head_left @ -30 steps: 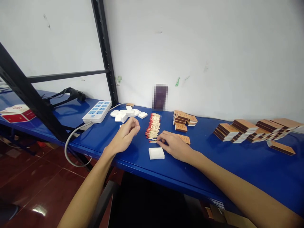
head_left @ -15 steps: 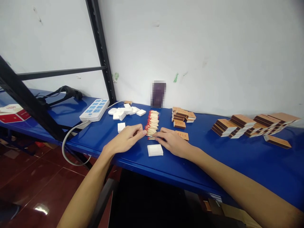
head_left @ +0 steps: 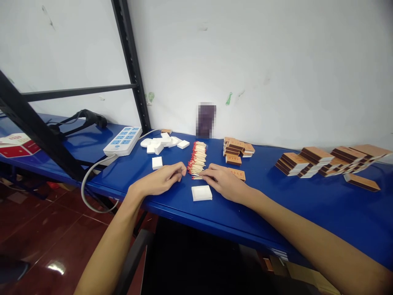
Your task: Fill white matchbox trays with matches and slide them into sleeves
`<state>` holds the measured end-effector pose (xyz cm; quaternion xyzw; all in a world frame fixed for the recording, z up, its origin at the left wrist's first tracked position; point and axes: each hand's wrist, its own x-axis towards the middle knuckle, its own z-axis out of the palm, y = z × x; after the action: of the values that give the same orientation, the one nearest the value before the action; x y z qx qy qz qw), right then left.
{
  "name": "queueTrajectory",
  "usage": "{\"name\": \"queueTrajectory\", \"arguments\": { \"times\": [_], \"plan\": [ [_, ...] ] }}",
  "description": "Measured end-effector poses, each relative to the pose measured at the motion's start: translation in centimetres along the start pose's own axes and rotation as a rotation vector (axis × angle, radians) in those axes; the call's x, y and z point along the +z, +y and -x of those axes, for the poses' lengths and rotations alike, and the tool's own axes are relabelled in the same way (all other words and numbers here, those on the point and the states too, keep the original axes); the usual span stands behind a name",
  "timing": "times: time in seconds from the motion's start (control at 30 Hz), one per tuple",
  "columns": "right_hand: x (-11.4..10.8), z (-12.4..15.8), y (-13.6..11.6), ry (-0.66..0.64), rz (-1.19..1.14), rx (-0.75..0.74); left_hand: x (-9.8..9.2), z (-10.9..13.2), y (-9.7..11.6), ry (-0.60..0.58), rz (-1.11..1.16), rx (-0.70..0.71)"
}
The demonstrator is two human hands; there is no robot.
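Observation:
A long pile of red-headed matches [head_left: 198,157] lies on the blue table, heads to the left. Just left of its near end is my left hand [head_left: 164,178], fingers curled in and nothing visible in them. My right hand [head_left: 225,182] pinches at the pale ends of matches at the near right of the pile; how many is too small to tell. In front of both hands lies a white open matchbox tray [head_left: 202,193]. An orange matchbox sleeve [head_left: 238,174] is partly hidden behind my right hand.
White matchbox trays [head_left: 166,141] are heaped at back left, with a single tray [head_left: 157,162] nearer. Orange matchboxes [head_left: 235,146] are piled behind my right hand, and stacked matchboxes [head_left: 316,157] stand farther right. A power strip [head_left: 123,141] and black shelf post [head_left: 132,61] are at left.
My left hand has drawn back slightly to the left, away from the match heads. My right hand stays at the near match ends, its fingers drawn a little closer together.

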<state>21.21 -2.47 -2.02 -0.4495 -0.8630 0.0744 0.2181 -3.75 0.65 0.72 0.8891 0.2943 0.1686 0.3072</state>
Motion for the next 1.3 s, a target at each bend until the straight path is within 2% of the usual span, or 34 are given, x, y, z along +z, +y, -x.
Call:
{"name": "queueTrajectory", "arguments": {
  "times": [0.27, 0.53, 0.87, 1.03, 1.3],
  "plan": [
    [-0.2, 0.1, 0.0, -0.015, -0.003, -0.034, 0.3, -0.2, 0.5, -0.025, -0.017, 0.030],
    [-0.1, 0.0, 0.0, -0.001, -0.013, -0.020, 0.8, -0.7, 1.1, 0.043, -0.180, -0.008],
    [0.1, 0.0, -0.2, 0.004, 0.026, 0.000, 1.6, -1.4, -0.1, 0.102, -0.213, -0.026],
    [-0.1, 0.0, -0.2, 0.023, 0.035, 0.046, 1.6, -1.4, 0.0, 0.115, -0.202, -0.035],
    [0.1, 0.0, 0.2, -0.001, 0.018, 0.036, 1.6, -1.4, 0.0, 0.098, -0.219, -0.039]
  ]
}}
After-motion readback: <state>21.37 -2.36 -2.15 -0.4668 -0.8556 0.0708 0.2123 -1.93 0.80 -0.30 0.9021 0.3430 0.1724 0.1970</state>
